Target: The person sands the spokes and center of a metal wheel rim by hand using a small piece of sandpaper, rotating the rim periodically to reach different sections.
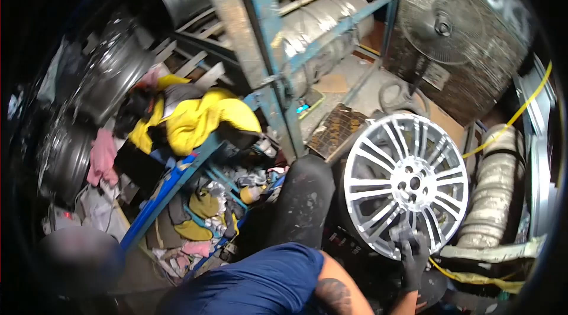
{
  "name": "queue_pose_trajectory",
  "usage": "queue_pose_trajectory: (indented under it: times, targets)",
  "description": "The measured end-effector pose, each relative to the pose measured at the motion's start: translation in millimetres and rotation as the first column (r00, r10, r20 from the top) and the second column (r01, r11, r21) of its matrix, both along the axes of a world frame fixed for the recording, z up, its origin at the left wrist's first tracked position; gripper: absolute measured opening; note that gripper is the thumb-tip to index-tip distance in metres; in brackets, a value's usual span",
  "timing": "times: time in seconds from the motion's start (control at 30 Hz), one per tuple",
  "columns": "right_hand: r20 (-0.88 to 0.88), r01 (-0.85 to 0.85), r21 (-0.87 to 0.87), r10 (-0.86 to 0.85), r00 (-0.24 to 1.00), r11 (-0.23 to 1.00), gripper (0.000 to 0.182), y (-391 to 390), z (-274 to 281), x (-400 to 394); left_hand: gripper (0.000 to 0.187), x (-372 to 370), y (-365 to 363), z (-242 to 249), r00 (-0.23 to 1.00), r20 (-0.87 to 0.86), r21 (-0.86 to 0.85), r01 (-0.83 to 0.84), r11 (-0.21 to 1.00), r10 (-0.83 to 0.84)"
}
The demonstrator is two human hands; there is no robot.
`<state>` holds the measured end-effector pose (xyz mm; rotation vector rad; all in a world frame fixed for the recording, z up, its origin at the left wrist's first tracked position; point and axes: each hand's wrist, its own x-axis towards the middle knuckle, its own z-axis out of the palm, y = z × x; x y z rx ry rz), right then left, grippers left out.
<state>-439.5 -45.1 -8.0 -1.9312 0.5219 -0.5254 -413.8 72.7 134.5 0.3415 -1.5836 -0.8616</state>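
A silver multi-spoke alloy wheel (pixel 353 183) faces up, tilted, beside my bent knee (pixel 307 191). My right hand (pixel 412 256), in a dark grey glove, is at the wheel's lower edge, over the spokes. Its fingers are curled together around a small greyish piece that is too blurred to name. A tattooed arm (pixel 337 292) comes out of my dark blue sleeve (pixel 290 270) and runs off the bottom edge. My left hand does not show.
A blue metal rack (pixel 269 25) stands ahead, holding wrapped wheels. On the left, a yellow-and-black cloth (pixel 207 117) lies above a shelf of rags (pixel 204 205). A pedestal fan (pixel 442 25) stands behind the wheel. A yellow hose (pixel 515 120) runs along the right, near stacked wrapped cylinders (pixel 491 191).
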Motion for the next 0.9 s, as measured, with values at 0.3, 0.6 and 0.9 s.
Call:
queue_pose_trajectory:
  times: [0.3,0.6,0.9]
  targets:
    - [0.061,0.171,0.105,-0.177,0.982,0.980,0.018,-37,-4,29,0.020,109,14,-70,0.992,-0.016,0.293,-0.117,0.949,0.127]
    - [-0.094,0.028,0.449,0.016,0.995,0.893,0.030,-85,31,80,0.069,310,-69,-84,0.498,0.839,0.217,-0.675,0.706,0.218]
    - [0.190,0.022,0.877,-0.387,0.902,0.481,0.027,-74,-2,144,0.025,350,-113,-140,0.701,0.693,0.543,-0.662,0.517,0.170]
